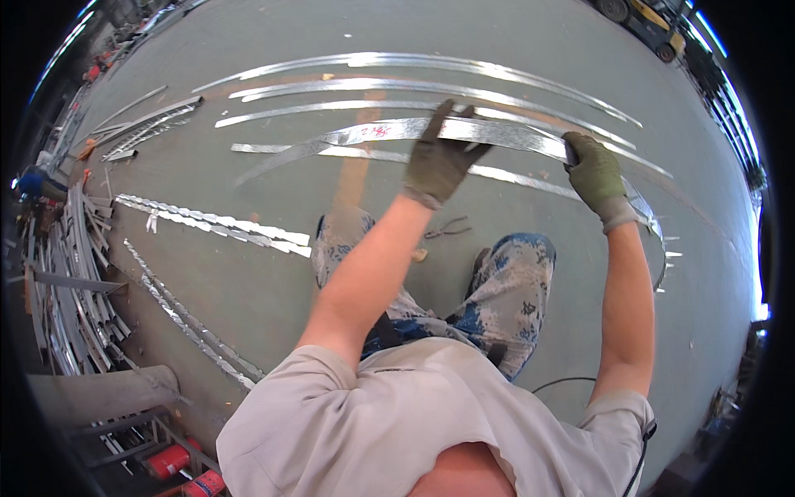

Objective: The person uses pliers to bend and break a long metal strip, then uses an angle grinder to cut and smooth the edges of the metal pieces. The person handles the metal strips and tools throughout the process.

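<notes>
A long, flat, shiny metal strip with red handwritten marks is raised above the floor and spans both my hands. My left hand, in an olive work glove, has it between stretched fingers, with one finger over its face and others partly behind it. My right hand, gloved alike, is closed around the strip farther right. The strip's left end looks blurred. Past my right hand, a curved metal piece with pale prongs bends down toward the floor; I cannot tell whether it joins the strip.
Several similar strips lie across the floor ahead. Pliers rest between my knees. At left are notched strips, metal channels and a scrap pile. A thick pipe lies lower left, and a yellow forklift stands far right.
</notes>
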`<state>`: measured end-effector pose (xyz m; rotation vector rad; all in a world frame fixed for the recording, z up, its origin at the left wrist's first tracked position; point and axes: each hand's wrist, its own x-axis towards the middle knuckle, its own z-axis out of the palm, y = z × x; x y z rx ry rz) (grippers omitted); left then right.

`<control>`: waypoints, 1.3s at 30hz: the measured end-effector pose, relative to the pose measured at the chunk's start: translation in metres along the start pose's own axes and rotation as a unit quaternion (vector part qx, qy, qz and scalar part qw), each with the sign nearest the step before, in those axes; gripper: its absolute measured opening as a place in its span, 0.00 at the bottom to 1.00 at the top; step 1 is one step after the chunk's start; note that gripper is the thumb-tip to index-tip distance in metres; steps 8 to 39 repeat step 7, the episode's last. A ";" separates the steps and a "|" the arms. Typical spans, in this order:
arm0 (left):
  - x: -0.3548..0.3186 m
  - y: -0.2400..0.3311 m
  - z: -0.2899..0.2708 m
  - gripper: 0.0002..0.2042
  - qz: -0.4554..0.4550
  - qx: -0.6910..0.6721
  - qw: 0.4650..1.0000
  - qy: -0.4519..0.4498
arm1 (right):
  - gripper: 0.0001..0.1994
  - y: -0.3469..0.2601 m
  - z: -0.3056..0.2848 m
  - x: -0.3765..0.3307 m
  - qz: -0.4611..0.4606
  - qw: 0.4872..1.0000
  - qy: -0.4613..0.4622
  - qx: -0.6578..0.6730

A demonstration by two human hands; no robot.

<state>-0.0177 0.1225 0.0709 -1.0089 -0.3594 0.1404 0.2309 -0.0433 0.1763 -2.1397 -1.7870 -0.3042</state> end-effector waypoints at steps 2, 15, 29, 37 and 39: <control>-0.014 0.009 -0.011 0.19 0.291 0.496 0.818 -0.012 | 0.14 0.010 0.010 -0.011 0.008 0.999 -0.014 -0.033; -0.061 0.090 0.008 0.30 0.426 0.526 0.736 -0.024 | 0.18 0.030 0.034 -0.030 -0.007 0.997 -0.077 -0.023; -0.061 0.090 0.008 0.30 0.426 0.526 0.736 -0.024 | 0.18 0.030 0.034 -0.030 -0.007 0.997 -0.077 -0.023; -0.061 0.090 0.008 0.30 0.426 0.526 0.736 -0.024 | 0.18 0.030 0.034 -0.030 -0.007 0.997 -0.077 -0.023; -0.061 0.090 0.008 0.30 0.426 0.526 0.736 -0.024 | 0.18 0.030 0.034 -0.030 -0.007 0.997 -0.077 -0.023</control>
